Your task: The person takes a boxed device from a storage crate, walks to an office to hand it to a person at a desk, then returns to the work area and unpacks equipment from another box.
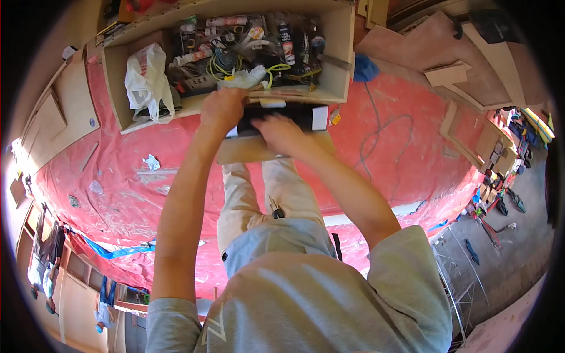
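In the head view, my left hand (225, 106) is closed over the upper left edge of an open cardboard box (250, 151); its fingertips are partly hidden. A dark interior with white patches at its sides shows in the box. My right hand (279, 132) reaches over that dark part, its fingers slightly blurred and partly hidden, so whether they hold anything cannot be made out. Just beyond stands a wooden crate (347, 65) with tubes, bottles, a yellow-green cord (276, 69) and a clear plastic bag (250, 76). A white plastic bag (150, 76) lies at its left end.
A red sheet (406, 153) covers the surface underfoot, with a thin cable (376, 123) to the right. Cut wood panels (447, 75) lie at the upper right and left. A metal frame (462, 265) stands lower right. Other people (105, 306) are at lower left.
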{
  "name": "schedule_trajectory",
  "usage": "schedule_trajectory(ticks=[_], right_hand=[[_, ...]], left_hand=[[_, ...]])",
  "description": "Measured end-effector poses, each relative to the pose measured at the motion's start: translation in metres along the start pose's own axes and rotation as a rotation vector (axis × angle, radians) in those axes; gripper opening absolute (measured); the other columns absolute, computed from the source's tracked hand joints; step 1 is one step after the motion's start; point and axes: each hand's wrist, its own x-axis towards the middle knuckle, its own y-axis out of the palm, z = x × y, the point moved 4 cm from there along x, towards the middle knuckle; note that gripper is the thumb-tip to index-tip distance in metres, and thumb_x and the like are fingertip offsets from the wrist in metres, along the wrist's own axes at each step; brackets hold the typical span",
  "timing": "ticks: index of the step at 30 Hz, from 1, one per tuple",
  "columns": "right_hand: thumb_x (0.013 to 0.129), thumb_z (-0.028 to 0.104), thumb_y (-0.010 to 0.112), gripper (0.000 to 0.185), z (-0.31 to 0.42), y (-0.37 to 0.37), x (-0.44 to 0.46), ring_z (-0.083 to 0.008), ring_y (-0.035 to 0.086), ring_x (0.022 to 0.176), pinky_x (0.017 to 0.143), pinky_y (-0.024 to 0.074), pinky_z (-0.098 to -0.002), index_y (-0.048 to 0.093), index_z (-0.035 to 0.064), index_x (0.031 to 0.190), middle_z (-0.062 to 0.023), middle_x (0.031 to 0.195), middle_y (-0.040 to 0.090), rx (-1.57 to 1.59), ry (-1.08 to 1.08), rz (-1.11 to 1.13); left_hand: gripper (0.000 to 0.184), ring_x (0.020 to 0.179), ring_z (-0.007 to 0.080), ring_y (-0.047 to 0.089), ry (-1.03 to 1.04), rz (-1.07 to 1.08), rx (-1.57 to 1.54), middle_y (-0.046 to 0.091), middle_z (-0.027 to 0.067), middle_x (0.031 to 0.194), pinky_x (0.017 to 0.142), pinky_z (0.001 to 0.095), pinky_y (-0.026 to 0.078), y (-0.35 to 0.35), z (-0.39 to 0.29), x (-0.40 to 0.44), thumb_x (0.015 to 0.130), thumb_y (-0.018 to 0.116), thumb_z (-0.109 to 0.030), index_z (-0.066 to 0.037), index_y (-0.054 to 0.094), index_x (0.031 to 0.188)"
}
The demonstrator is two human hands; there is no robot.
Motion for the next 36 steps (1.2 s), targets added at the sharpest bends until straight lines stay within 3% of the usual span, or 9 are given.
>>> schedule_trajectory(ticks=[3, 4, 6, 10, 19, 28, 31, 36], right_hand=[[0.077, 0.009, 0.053, 0.04, 0.02, 0.005, -0.048, -0.0292, 0.05, 0.1, 0.085, 0.0434, -0.0433, 0.058, 0.0078, 0.117, -0.0108, 0.099, 0.055, -0.118, -0.191, -0.263], [0.076, 0.009, 0.054, 0.04, 0.027, 0.004, -0.067, -0.0281, 0.049, 0.097, 0.084, 0.0426, -0.0421, 0.058, 0.0079, 0.116, -0.0094, 0.096, 0.053, -0.13, -0.21, -0.353], [0.074, 0.012, 0.057, 0.035, 0.033, 0.01, -0.093, -0.0287, 0.05, 0.095, 0.095, 0.0392, -0.047, 0.059, 0.0076, 0.108, -0.0101, 0.095, 0.054, -0.059, -0.234, -0.418], [0.078, 0.008, 0.052, 0.038, 0.044, 0.012, -0.125, -0.0277, 0.049, 0.093, 0.095, 0.0383, -0.0463, 0.058, 0.0068, 0.115, -0.0097, 0.097, 0.052, -0.027, -0.234, -0.333], [0.077, 0.01, 0.054, 0.039, 0.046, 0.004, -0.13, -0.0273, 0.05, 0.092, 0.091, 0.0411, -0.0415, 0.058, 0.0094, 0.115, -0.0086, 0.097, 0.052, -0.05, -0.257, -0.389], [0.078, 0.012, 0.055, 0.03, 0.069, -0.037, -0.127, -0.0288, 0.054, 0.096, 0.083, 0.0447, -0.041, 0.058, 0.0086, 0.107, -0.0105, 0.1, 0.055, 0.094, -0.339, -0.406], [0.074, 0.01, 0.061, 0.031, 0.065, -0.036, -0.123, -0.0276, 0.051, 0.087, 0.078, 0.045, -0.0377, 0.061, 0.0072, 0.105, -0.008, 0.092, 0.054, 0.133, -0.273, -0.496], [0.078, 0.014, 0.059, 0.034, 0.054, -0.043, -0.109, -0.0301, 0.052, 0.101, 0.082, 0.0451, -0.04, 0.06, 0.0068, 0.11, -0.0106, 0.099, 0.055, 0.008, -0.171, -0.317]], left_hand=[[0.014, 0.079, 0.0345, 0.065, 0.035, 0.016, -0.019, 0.066, 0.0169, 0.082, 0.07, 0.0457, 0.051, 0.009, 0.002, -0.005, 0.084, 0.056, -0.019, -0.012, 0.069, 0.086], [0.015, 0.081, 0.0358, 0.063, 0.025, 0.063, -0.028, 0.066, 0.0154, 0.086, 0.071, 0.0467, 0.05, 0.004, -0.001, -0.006, 0.082, 0.058, -0.017, -0.014, 0.069, 0.093], [0.015, 0.083, 0.0358, 0.063, 0.005, 0.06, -0.055, 0.066, 0.0157, 0.086, 0.073, 0.0467, 0.05, 0.006, 0.0, -0.005, 0.082, 0.059, -0.018, -0.013, 0.069, 0.094], [0.017, 0.087, 0.0362, 0.062, -0.016, 0.094, -0.074, 0.066, 0.0166, 0.089, 0.077, 0.0469, 0.049, 0.003, 0.0, -0.003, 0.082, 0.061, -0.02, -0.012, 0.069, 0.096], [0.018, 0.086, 0.0372, 0.062, -0.006, 0.171, -0.081, 0.066, 0.0183, 0.088, 0.078, 0.0475, 0.049, -0.005, -0.002, 0.001, 0.082, 0.062, -0.021, -0.013, 0.069, 0.097], [0.016, 0.087, 0.0337, 0.064, -0.03, 0.132, 0.011, 0.066, 0.0165, 0.086, 0.077, 0.0442, 0.051, -0.008, 0.001, 0.012, 0.084, 0.061, -0.023, -0.011, 0.068, 0.09], [0.018, 0.087, 0.034, 0.064, -0.022, 0.134, 0.003, 0.066, 0.0164, 0.087, 0.077, 0.0445, 0.051, -0.009, 0.003, 0.017, 0.084, 0.061, -0.025, -0.011, 0.068, 0.092], [0.018, 0.087, 0.034, 0.064, 0.003, 0.114, -0.01, 0.066, 0.0169, 0.088, 0.077, 0.0448, 0.05, -0.015, 0.003, 0.023, 0.085, 0.06, -0.026, -0.012, 0.068, 0.092]])
